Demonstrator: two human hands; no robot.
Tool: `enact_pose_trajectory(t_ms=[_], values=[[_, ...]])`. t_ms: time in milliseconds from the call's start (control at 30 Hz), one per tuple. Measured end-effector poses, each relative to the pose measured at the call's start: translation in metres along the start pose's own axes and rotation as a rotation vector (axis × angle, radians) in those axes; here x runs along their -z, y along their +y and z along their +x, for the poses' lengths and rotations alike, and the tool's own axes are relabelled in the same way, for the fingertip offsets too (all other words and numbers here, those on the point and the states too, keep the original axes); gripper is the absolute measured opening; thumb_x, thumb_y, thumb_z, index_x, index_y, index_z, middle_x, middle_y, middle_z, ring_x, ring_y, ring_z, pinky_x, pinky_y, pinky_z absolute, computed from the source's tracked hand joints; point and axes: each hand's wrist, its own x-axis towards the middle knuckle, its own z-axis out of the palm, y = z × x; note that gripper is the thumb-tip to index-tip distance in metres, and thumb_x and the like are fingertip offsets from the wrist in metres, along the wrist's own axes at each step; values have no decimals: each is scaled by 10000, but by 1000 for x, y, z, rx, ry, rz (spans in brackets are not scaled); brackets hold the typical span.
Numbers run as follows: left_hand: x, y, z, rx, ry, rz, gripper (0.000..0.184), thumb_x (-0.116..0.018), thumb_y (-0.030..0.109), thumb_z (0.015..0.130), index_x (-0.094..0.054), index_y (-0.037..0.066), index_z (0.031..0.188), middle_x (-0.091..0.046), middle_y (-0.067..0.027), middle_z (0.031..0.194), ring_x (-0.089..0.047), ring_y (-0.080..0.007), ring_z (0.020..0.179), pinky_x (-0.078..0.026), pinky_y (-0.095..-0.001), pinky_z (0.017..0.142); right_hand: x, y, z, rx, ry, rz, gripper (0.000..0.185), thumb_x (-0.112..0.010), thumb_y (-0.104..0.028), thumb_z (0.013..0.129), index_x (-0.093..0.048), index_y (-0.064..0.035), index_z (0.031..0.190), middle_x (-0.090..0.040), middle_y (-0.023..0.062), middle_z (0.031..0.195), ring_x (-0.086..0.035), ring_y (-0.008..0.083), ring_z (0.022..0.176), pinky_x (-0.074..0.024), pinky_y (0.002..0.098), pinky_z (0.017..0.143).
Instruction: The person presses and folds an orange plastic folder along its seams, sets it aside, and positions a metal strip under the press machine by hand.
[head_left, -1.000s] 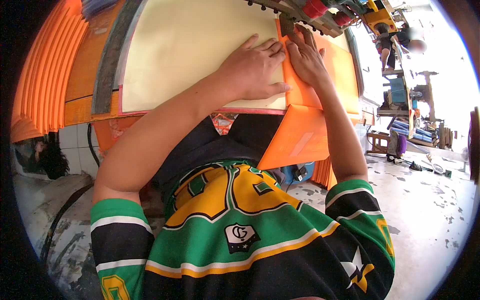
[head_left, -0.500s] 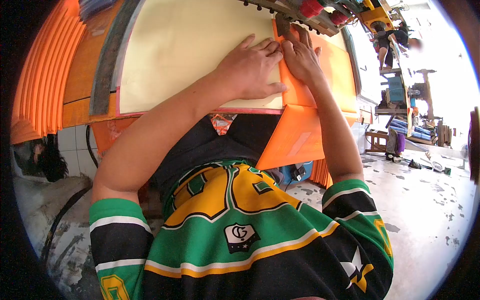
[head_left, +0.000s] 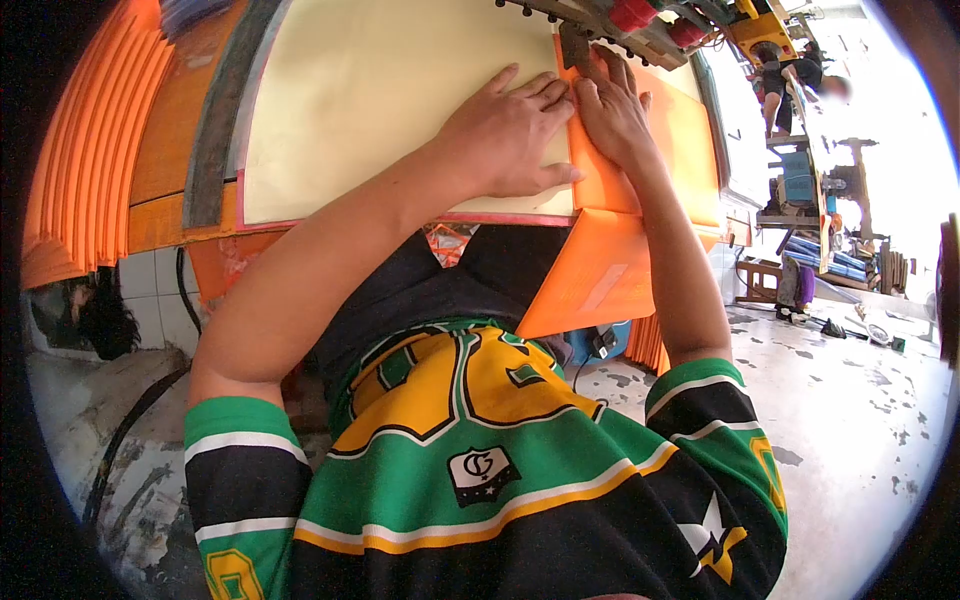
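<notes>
My left hand (head_left: pixel 508 138) lies palm down on the pale yellow board (head_left: pixel 350 110), thumb spread, its fingertips at the left edge of an orange sheet (head_left: pixel 680 125). On that sheet my right hand (head_left: pixel 615 108) rests flat, fingers pointing away from me beside a dark metal tab (head_left: pixel 574 46). The tab hangs from a machine bar (head_left: pixel 600 35) just beyond my fingers. A folded orange flap (head_left: pixel 590 275) of the same material droops over the near table edge, below my right wrist. What my right fingertips touch is partly hidden.
Orange folded pieces stand stacked (head_left: pixel 95 140) at the far left, next to a dark metal strip (head_left: pixel 225 120). Red machine parts (head_left: pixel 632 14) sit above the bar. Further right, another person (head_left: pixel 790 85) is near other equipment. A black cable (head_left: pixel 130 430) runs along the floor.
The whole view has shifted slightly to the right. Both hands keep practically the same place on the board and the orange sheet.
</notes>
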Motion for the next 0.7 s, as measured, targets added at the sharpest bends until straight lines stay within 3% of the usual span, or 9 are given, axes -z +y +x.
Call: enact_pose_trajectory(t_ms=[267,333,700], values=[[5,2,-2,6,-12,9,868,-615,629,925,-519,-47,1461,-497,-254,1545,-434,-344,1483,-255,-531,1261,-2,1,-1,20,17,16,590,-349,-464,1022,-502,-264,1555,-347,114,1662,-263,339,1566,-165,823,1142],[6,4,1,43,-88,67,855,-580,632,944,-494,1,1514,-478,-181,1589,-395,-282,1519,-220,-508,1279,-2,3,-1,31,24,35,590,-352,-466,1019,-489,-283,1563,-342,105,1665,-262,335,1565,-169,821,1145],[5,5,1,52,-104,84,856,-567,634,953,-480,3,1525,-456,-180,1608,-380,-272,1530,-205,-495,1286,0,-1,-2,-1,22,11,589,-354,-444,1023,-459,-302,1585,-330,103,1673,-246,323,1574,-170,819,1151]])
